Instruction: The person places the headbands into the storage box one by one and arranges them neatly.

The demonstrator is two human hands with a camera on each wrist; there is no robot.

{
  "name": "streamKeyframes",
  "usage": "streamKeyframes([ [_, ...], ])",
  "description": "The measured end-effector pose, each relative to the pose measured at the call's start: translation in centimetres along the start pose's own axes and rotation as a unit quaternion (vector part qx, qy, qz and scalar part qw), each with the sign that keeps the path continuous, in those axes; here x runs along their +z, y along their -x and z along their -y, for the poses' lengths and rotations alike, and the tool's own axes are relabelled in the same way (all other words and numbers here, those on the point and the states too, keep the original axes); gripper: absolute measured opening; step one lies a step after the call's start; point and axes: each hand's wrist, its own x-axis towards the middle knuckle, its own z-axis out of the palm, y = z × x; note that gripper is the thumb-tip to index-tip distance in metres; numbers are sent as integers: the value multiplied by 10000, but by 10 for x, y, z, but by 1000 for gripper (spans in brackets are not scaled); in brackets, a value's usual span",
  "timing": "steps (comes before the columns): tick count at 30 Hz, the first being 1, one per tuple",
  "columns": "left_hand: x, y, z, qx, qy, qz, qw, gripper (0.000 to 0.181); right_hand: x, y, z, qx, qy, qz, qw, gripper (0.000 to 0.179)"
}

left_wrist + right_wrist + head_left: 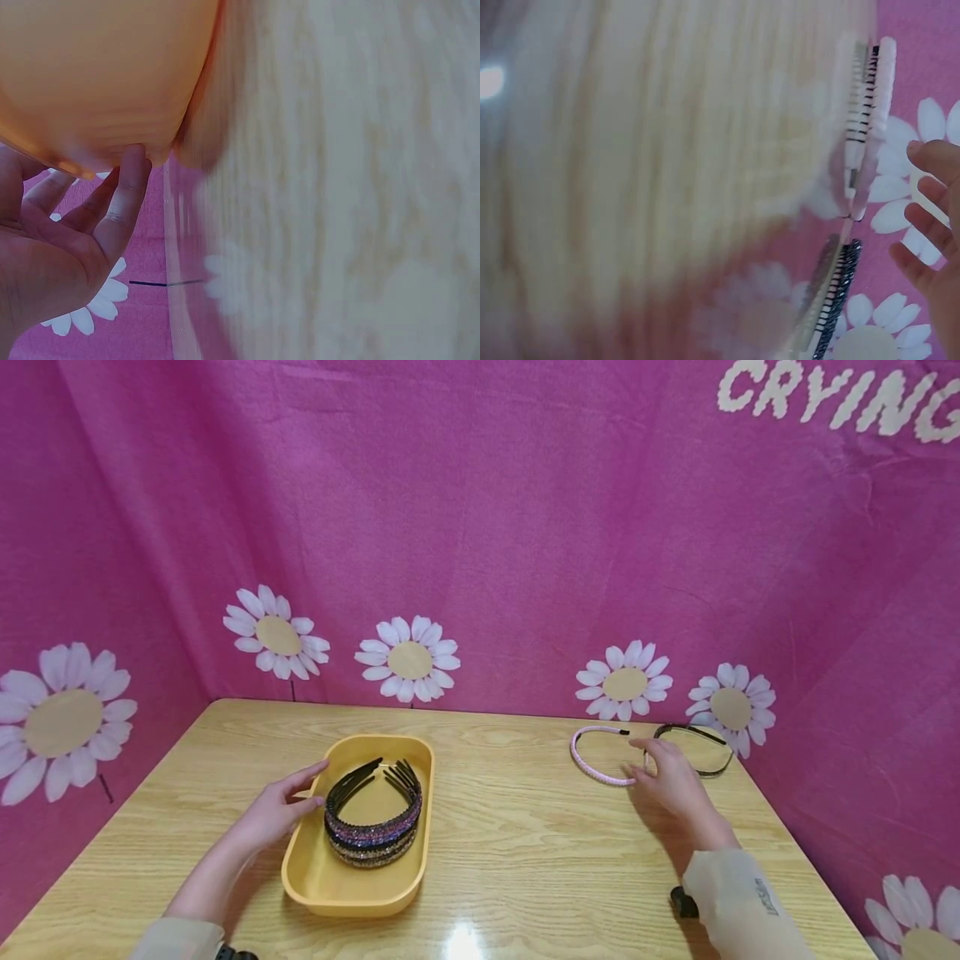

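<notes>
A yellow plastic tray (pixel 337 893) stands on the left of the table with several glittery, toothed headbands (pixel 372 839) stacked inside it. My left hand (pixel 273 810) holds the tray's left rim; the left wrist view shows fingertips against its outer wall (pixel 97 90). At the far right lie a pink headband (pixel 592 770) and, beside it, a black headband (pixel 720 770). My right hand (pixel 675 777) hovers by the pink one's open end, fingers parted and holding nothing. In the right wrist view the pink headband (pixel 885 82) and black headband (pixel 840 300) appear apart from the fingers.
A light wooden table (pixel 510 827) carries everything. Behind it and at both sides hangs a pink cloth (pixel 480 527) printed with white daisies, close to the two loose headbands. Bare wood lies between the tray and these headbands.
</notes>
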Motion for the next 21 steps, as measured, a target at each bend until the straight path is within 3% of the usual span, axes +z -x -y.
streamKeyframes([
  [9,0,-1,2,-1,-17,11,10000,58,7,4,-17,-74,-26,633,9980,31],
  [21,0,-1,2,8,-72,-1,10000,58,12,0,-21,-788,250,658,9944,18],
])
